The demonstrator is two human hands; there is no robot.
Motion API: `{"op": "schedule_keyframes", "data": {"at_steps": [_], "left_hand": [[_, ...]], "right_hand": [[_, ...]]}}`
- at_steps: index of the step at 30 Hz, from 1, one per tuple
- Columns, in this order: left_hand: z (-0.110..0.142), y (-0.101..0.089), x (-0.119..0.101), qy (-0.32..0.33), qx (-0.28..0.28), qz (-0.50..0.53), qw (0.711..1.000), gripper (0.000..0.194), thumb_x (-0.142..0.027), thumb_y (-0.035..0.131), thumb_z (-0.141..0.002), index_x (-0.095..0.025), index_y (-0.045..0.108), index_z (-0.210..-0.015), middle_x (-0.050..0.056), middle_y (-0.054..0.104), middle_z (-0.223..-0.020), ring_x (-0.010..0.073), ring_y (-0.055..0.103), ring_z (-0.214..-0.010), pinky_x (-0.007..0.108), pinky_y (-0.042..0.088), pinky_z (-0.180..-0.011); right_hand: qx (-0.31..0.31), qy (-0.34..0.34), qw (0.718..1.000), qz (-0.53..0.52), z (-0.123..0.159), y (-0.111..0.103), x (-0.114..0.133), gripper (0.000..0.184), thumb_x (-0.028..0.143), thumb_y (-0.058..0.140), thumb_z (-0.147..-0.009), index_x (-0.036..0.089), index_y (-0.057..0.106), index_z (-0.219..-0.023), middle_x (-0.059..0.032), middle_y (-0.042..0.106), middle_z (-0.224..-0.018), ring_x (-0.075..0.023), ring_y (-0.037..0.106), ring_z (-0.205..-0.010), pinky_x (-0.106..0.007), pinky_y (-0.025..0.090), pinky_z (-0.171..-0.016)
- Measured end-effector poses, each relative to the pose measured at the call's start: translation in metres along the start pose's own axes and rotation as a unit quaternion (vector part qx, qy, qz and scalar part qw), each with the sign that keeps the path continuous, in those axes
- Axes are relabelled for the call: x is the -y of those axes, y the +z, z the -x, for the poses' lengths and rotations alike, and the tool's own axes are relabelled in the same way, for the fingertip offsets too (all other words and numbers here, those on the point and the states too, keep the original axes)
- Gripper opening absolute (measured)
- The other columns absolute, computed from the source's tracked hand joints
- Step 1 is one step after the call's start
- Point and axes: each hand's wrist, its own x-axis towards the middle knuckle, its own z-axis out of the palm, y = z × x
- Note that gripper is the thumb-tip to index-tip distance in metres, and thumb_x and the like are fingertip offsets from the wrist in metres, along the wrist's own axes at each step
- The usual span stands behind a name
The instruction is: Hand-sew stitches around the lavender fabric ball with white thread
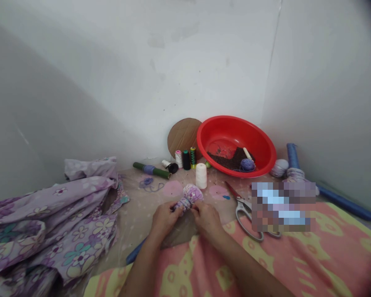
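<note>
A rounded bundle of purple floral cloth is in front of me, with purple yarn wound around its neck. My left hand is closed on the gathered neck from the left. My right hand is pinched shut at the bundle's right side; whatever lies between its fingertips is too small to make out. A blue rod lies partly hidden beneath my left forearm. Just beyond the bundle stands a white thread cone.
Floral cloth is heaped at left. Behind are a green tube with yarn, several thread spools, a cardboard disc and a tilted red basin. Scissors, a blurred patch and blue rods lie right, a pink-yellow cloth nearest.
</note>
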Motion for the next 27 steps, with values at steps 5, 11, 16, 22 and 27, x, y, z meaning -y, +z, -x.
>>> {"op": "schedule_keyframes", "data": {"at_steps": [5, 11, 16, 22, 27], "left_hand": [[0.001, 0.0, 0.0, 0.0, 0.0, 0.009, 1.0, 0.038, -0.043, 0.039, -0.074, -0.019, 0.064, -0.091, 0.004, 0.066, -0.08, 0.0163, 0.057, -0.07, 0.022, 0.037, -0.059], [0.003, 0.0, -0.005, -0.02, 0.001, 0.007, 1.0, 0.037, -0.042, 0.042, -0.071, -0.019, 0.064, -0.09, 0.004, 0.066, -0.08, 0.0167, 0.057, -0.071, 0.021, 0.037, -0.059], [0.002, 0.001, -0.003, -0.024, -0.008, -0.003, 1.0, 0.038, -0.042, 0.043, -0.07, -0.019, 0.064, -0.092, 0.004, 0.066, -0.084, 0.0176, 0.057, -0.073, 0.022, 0.038, -0.06], [0.002, 0.005, 0.0, -0.017, -0.025, -0.016, 0.999, 0.037, -0.043, 0.044, -0.07, -0.02, 0.064, -0.091, 0.003, 0.066, -0.087, 0.0177, 0.057, -0.075, 0.022, 0.038, -0.062], [0.002, 0.006, -0.002, -0.031, -0.023, -0.015, 0.999, 0.037, -0.043, 0.048, -0.067, -0.019, 0.063, -0.092, 0.004, 0.066, -0.087, 0.0172, 0.057, -0.074, 0.021, 0.038, -0.061]], "right_hand": [[0.005, 0.006, 1.0, 0.013, 0.001, 0.003, 0.003, 0.018, 0.021, 0.04, -0.078, 0.02, 0.058, -0.082, -0.0042, 0.064, -0.074, -0.0164, 0.059, -0.069, -0.023, 0.032, -0.055], [0.0, 0.004, 1.0, 0.022, 0.001, 0.009, 0.009, 0.019, 0.021, 0.037, -0.08, 0.019, 0.056, -0.082, -0.0053, 0.064, -0.076, -0.017, 0.059, -0.071, -0.024, 0.032, -0.055], [-0.002, 0.011, 1.0, 0.024, 0.0, 0.011, 0.016, 0.018, 0.019, 0.036, -0.079, 0.017, 0.052, -0.088, -0.0062, 0.064, -0.075, -0.0177, 0.059, -0.071, -0.025, 0.032, -0.055], [0.006, -0.013, 0.999, 0.038, 0.001, 0.011, 0.021, 0.021, 0.016, 0.037, -0.077, 0.018, 0.047, -0.095, -0.0063, 0.063, -0.073, -0.0182, 0.058, -0.067, -0.026, 0.031, -0.054], [-0.019, -0.054, 0.994, 0.088, 0.004, 0.0, 0.015, 0.018, 0.02, 0.039, -0.077, 0.018, 0.051, -0.091, -0.0064, 0.06, -0.075, -0.0178, 0.054, -0.067, -0.027, 0.03, -0.057]]}}
